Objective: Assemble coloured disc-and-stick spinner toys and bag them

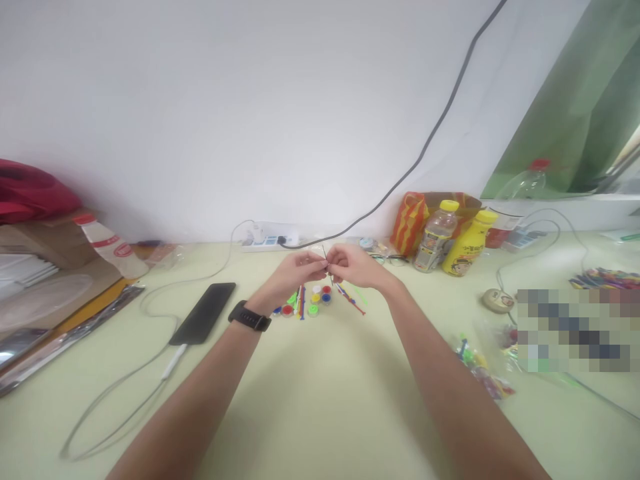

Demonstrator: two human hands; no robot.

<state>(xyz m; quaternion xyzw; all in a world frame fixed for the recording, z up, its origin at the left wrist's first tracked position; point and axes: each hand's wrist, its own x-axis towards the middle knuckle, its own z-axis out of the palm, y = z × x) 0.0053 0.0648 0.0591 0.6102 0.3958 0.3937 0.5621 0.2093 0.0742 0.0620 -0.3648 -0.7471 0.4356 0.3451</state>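
My left hand (295, 272), with a black watch (250, 316) on its wrist, is closed in a pinch above the table. The fingertips of my right hand (356, 268) meet it, pinched as well. Between them is a thin dark stick (324, 251), its ends poking out above and below the fingers; its middle is hidden. Beneath the hands lie several small round pieces, among them a green one (313, 310) and a red one (287, 310). Thin coloured sticks (301, 305) lie by the left hand, and more sticks (354, 301) lie under the right.
A phone (204, 313) on a white cable lies left, near a tilted bottle (113, 247). Power strips (265, 239) line the wall. At right stand a clear bottle (434, 241), a yellow bottle (467, 247) and a striped bag (407, 223). Bagged coloured pieces (483, 373) lie nearer.
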